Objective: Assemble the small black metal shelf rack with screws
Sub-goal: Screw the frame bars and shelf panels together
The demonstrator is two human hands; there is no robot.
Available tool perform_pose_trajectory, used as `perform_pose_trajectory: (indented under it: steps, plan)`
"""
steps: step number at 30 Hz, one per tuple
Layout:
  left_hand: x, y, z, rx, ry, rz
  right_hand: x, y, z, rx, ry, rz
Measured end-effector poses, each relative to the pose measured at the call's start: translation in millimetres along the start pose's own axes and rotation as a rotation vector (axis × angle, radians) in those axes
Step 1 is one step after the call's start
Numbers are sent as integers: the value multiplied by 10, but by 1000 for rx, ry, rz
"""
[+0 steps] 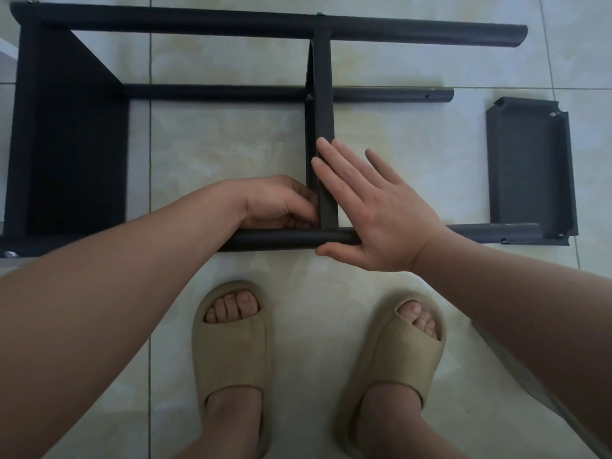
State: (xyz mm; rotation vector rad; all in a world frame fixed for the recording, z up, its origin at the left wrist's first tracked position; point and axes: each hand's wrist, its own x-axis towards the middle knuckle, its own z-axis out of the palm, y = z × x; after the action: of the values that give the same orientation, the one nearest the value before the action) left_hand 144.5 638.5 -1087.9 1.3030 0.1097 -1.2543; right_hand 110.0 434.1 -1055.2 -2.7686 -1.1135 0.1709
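The black metal rack (66, 144) lies on its side on the tiled floor. Long round posts run left to right, with one shelf panel at the left end. A middle shelf panel (323, 94) stands on edge between the posts. My left hand (281, 203) is curled against the left side of that panel, just above the near post (281, 238); what its fingertips hold is hidden. My right hand (371, 210) lies flat with fingers spread against the panel's right side, its thumb under the near post. A loose shelf panel (530, 170) lies at the right.
My feet in beige slippers (231, 352) stand on the pale tiles just in front of the near post. A screw head (10, 254) shows at the rack's near left corner, another screw head (320, 14) on the far post. Tile floor extends right and behind.
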Motion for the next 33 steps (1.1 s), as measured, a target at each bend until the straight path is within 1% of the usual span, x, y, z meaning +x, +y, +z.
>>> perform_pose_trajectory:
  steps: [3, 7, 14, 21, 23, 25, 26, 27, 29, 30, 33]
  plan:
    - [0, -11, -11, -16, -25, -15, 2, 1, -2, 2, 2, 2]
    - [-12, -11, -5, 61, -69, -37, 0, -2, -4, 2, -2, 2]
    - [12, -25, -26, 63, -2, -21, 1, -8, -13, 2, -19, 6]
    - [-11, 0, -13, 19, -39, -11, -4, -5, -9, 10, -20, 1]
    - [-18, 18, 8, 10, -22, -7, -6, 0, -11, 13, -24, 2]
    - [-22, 30, 20, 24, 56, -16, -3, -7, -24, 29, -42, 5]
    - [-27, 30, 26, 88, 123, -26, -3, -13, -36, 43, -65, 13]
    - [-36, 28, 27, 222, 204, -33, -7, -16, -53, 64, -96, 28]
    - [-88, 33, 29, 569, 331, -18, 1, -19, -108, 125, -174, 65]
    - [-124, 31, 33, 671, 369, -2, 11, -27, -149, 162, -220, 86]
    - [-314, 40, 66, 745, 400, -2, 0, -55, -289, 275, -328, 185]
